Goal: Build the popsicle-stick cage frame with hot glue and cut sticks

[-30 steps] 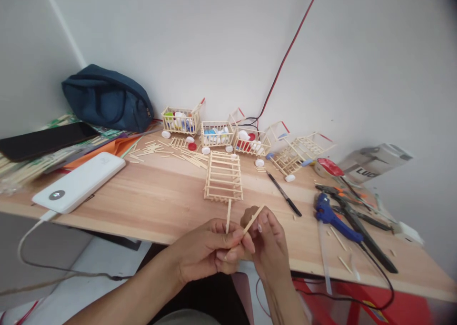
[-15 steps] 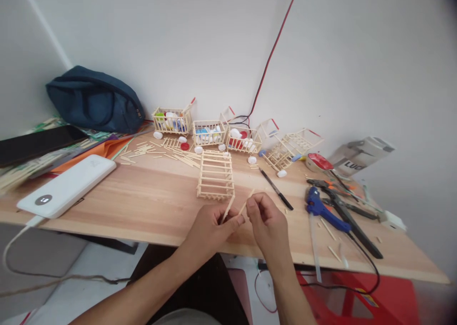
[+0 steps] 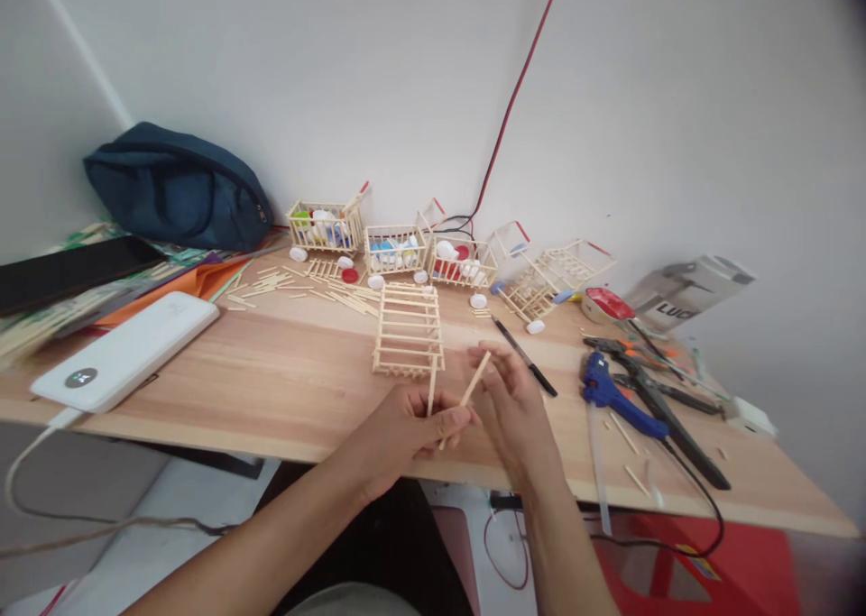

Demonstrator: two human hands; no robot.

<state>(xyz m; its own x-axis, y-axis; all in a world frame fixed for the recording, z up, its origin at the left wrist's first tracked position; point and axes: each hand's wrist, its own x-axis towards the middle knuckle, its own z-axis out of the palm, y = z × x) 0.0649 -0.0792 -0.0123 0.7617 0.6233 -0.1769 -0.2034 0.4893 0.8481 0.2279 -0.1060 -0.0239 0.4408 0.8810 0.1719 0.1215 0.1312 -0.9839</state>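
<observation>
My left hand (image 3: 406, 428) is closed on two thin wooden sticks above the table's front edge. One stick (image 3: 432, 387) points nearly straight up; the other stick (image 3: 477, 374) leans to the right, pinched near its lower part by the thumb. Close beside the leaning stick, my right hand (image 3: 520, 410) has its fingers apart and seems to hold nothing; whether a fingertip touches the stick I cannot tell. Just beyond my hands lies a basket-like frame of glued sticks (image 3: 407, 353).
Small stick carts (image 3: 396, 255) with bottle-cap wheels line the wall. Loose sticks (image 3: 271, 282) lie at centre left. A pen (image 3: 525, 356), blue glue gun (image 3: 619, 399) and pliers (image 3: 677, 436) are on the right. A power bank (image 3: 135, 350) and blue bag (image 3: 179, 188) occupy the left.
My right hand has let go of the stick it was pinching and its fingers have spread. The leaning stick now stays in my left hand, with more of it showing.
</observation>
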